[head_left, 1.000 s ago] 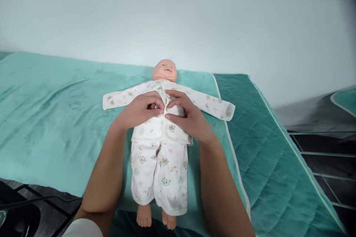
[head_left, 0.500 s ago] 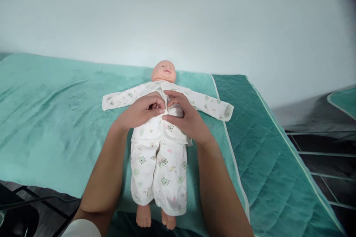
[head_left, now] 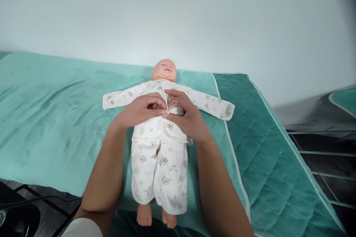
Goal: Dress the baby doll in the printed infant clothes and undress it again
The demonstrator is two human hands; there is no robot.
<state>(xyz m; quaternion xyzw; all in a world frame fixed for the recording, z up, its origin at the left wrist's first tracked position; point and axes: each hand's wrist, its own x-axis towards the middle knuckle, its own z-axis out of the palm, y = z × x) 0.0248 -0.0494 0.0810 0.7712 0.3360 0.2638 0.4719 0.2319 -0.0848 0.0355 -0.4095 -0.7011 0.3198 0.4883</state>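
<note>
A baby doll (head_left: 164, 69) lies on its back on a teal blanket (head_left: 55, 118), dressed in a white printed shirt (head_left: 150, 129) and matching trousers (head_left: 160, 177). Both sleeves spread sideways and its bare feet reach the blanket's near edge. My left hand (head_left: 140, 110) pinches the left edge of the shirt front at the chest. My right hand (head_left: 185, 116) pinches the opposite edge, fingertips meeting the left hand's at the shirt's centre opening.
A darker quilted teal mat (head_left: 267, 155) covers the bed to the right of the blanket. A pale wall (head_left: 178, 14) stands behind the bed. Dark floor and a metal frame (head_left: 319, 152) show at right, and a dark object (head_left: 16, 218) at bottom left.
Both hands stay on the shirt front, the fingertips drawing slightly closer together at the chest. The doll has not moved.
</note>
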